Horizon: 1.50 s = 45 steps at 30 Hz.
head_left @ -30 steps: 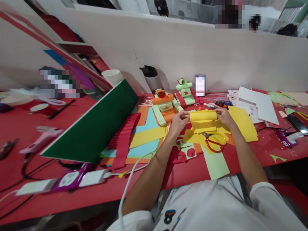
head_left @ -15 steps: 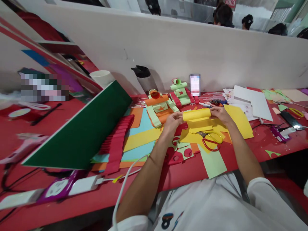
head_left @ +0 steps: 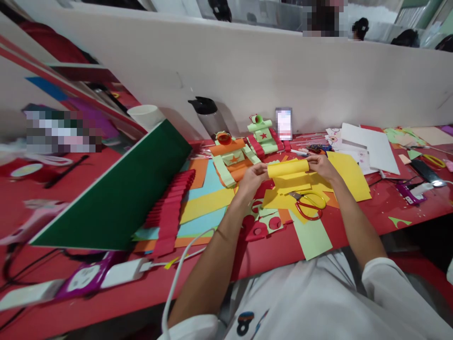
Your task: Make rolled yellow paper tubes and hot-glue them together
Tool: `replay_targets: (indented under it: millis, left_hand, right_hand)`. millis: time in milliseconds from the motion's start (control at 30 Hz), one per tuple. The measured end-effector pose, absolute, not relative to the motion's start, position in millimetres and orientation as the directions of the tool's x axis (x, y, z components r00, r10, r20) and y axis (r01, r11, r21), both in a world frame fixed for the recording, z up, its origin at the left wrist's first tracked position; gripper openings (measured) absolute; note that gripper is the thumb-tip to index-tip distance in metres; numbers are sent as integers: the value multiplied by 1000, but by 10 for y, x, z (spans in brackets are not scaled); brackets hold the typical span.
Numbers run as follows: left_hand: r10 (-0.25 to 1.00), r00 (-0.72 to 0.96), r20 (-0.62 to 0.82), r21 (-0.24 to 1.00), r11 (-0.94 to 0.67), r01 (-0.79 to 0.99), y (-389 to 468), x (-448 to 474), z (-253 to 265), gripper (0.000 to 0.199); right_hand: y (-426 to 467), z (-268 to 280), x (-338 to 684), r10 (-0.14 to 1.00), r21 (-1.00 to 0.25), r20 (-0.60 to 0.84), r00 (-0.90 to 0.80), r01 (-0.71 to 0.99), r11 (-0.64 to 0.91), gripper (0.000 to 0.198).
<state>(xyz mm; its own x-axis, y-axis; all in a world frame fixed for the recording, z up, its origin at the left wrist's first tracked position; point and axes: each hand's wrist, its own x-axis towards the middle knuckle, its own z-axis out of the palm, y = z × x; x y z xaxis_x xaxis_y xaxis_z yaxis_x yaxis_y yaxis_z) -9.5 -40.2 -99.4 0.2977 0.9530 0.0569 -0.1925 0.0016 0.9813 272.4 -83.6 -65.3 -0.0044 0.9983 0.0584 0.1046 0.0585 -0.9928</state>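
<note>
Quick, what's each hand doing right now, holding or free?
Left hand: closed on the left end of the yellow paper roll.
Right hand: closed on the roll's right end.

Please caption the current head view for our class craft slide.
Left hand and right hand hold a yellow paper roll by its ends, near scissors on yellow sheets.
</note>
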Motion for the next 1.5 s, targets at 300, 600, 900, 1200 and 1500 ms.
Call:
replay_targets:
  millis: [300,600,900,1200,1500]
  left_hand:
    - [939,335,83,973,-4,-230,-542,-67,-786,36]
    - [917,395,60,946,73,-315,-655,-50,-649,37]
    - [881,472,39,888,186,-420,-673,-73,-640,46]
    - [869,488,88,985,-3,-173,-717,-85,-554,37]
    - [894,414,171,985,-157,-68,-704,-42,-575,34]
  right_hand:
    - [-760,-776,2847,997,-996,69,25,54,67,37]
    - [-749,-785,2835,997,-998,69,32,5,69,33]
    - [-719,-838,2909,994,-993,104,34,53,102,33]
    - [-710,-846,2966,990,-984,142,6,111,140,33]
    - [-770,-730,2917,992,-981,129,5,146,127,35]
